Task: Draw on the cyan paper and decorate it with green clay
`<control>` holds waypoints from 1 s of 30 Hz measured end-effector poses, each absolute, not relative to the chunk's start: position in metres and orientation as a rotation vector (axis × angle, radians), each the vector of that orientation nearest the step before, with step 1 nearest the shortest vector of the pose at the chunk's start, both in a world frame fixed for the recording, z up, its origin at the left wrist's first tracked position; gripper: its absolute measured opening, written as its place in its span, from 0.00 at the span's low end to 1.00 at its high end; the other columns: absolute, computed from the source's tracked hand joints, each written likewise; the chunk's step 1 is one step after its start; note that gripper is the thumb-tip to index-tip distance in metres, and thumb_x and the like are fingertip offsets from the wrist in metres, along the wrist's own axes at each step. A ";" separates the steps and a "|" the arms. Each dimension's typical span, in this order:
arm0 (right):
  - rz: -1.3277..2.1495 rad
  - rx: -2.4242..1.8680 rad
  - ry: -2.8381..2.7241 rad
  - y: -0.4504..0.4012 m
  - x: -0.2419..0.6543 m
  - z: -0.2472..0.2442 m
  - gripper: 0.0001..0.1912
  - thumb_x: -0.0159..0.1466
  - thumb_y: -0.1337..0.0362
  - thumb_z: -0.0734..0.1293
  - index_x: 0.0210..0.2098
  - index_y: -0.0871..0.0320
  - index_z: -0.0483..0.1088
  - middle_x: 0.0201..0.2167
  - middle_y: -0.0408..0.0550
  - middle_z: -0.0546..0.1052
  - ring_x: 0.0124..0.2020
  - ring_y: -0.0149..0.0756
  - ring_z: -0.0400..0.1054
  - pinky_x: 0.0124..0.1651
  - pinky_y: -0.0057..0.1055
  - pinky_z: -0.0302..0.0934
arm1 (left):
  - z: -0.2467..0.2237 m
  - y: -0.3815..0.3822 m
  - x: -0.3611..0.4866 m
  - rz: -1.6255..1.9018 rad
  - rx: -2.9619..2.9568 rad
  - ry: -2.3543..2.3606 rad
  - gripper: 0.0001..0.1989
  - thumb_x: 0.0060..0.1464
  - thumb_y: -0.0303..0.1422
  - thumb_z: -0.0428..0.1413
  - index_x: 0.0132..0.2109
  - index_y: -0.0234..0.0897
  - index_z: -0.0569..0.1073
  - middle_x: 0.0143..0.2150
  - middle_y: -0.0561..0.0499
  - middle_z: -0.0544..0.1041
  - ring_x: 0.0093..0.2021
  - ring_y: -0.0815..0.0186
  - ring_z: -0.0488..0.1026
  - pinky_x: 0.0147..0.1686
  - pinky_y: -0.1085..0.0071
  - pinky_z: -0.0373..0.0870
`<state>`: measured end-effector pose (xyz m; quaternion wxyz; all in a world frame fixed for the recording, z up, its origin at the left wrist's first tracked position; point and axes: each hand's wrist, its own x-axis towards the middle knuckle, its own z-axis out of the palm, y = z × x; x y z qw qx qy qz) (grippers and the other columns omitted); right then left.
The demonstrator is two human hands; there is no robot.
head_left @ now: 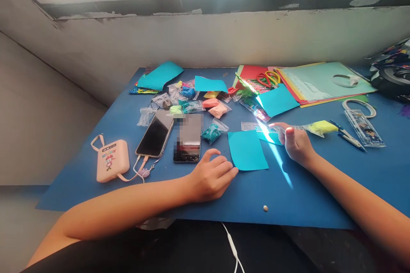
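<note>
A turquoise paper square point(247, 150) lies flat on the blue table point(221, 211) between my hands. My left hand point(213, 175) rests at its lower left corner, fingers loosely curved and apart, with a fingertip at the paper's edge and nothing held. To the right, my right hand point(296, 143) is raised a little, thumb up and index finger stretched out to the left, holding nothing that I can see. Beneath that index finger lies another turquoise piece point(271, 137), partly hidden, beside a clear ruler point(248, 126). Bright sunlight crosses this spot.
Two phones point(155, 134) point(188, 140) and a pink power bank point(112, 161) lie left. Behind are bagged clay pieces point(219, 109), more turquoise sheets point(278, 100) and scissors point(268, 79). Coloured papers point(315, 82), a tape roll point(358, 108), pens point(349, 137) and a clear case point(365, 129) are right.
</note>
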<state>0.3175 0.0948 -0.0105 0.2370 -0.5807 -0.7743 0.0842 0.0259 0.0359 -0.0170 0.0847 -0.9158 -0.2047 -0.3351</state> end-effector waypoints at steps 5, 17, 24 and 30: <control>0.250 -1.555 -2.138 0.092 0.315 -0.009 0.57 0.62 0.33 0.30 0.38 0.63 0.77 0.13 0.45 0.64 0.16 0.36 0.62 0.23 0.31 0.56 | -0.004 0.034 0.021 -0.967 -2.702 -0.741 0.08 0.62 0.24 0.50 0.42 0.38 0.74 0.32 0.55 0.79 0.35 0.68 0.75 0.51 0.63 0.61; 0.222 -1.446 -2.234 0.091 0.309 -0.007 0.53 0.65 0.35 0.32 0.35 0.61 0.78 0.11 0.47 0.65 0.14 0.37 0.61 0.20 0.30 0.53 | 0.089 0.213 -0.074 -0.082 -2.429 -1.892 0.13 0.62 0.37 0.56 0.49 0.35 0.75 0.51 0.45 0.76 0.53 0.52 0.72 0.52 0.55 0.70; 0.181 -1.410 -2.294 0.089 0.312 -0.003 0.53 0.66 0.37 0.32 0.38 0.61 0.79 0.12 0.46 0.64 0.15 0.37 0.63 0.20 0.29 0.53 | 0.065 0.262 -0.048 0.343 -2.586 -1.869 0.18 0.64 0.40 0.57 0.56 0.36 0.70 0.56 0.45 0.72 0.51 0.57 0.73 0.49 0.55 0.75; 0.135 -1.415 -2.321 0.090 0.315 -0.008 0.50 0.68 0.39 0.33 0.40 0.58 0.79 0.22 0.52 0.77 0.23 0.39 0.72 0.23 0.29 0.57 | 0.045 0.277 -0.038 0.455 -2.546 -1.876 0.18 0.63 0.40 0.57 0.57 0.36 0.69 0.56 0.44 0.72 0.51 0.58 0.73 0.49 0.55 0.75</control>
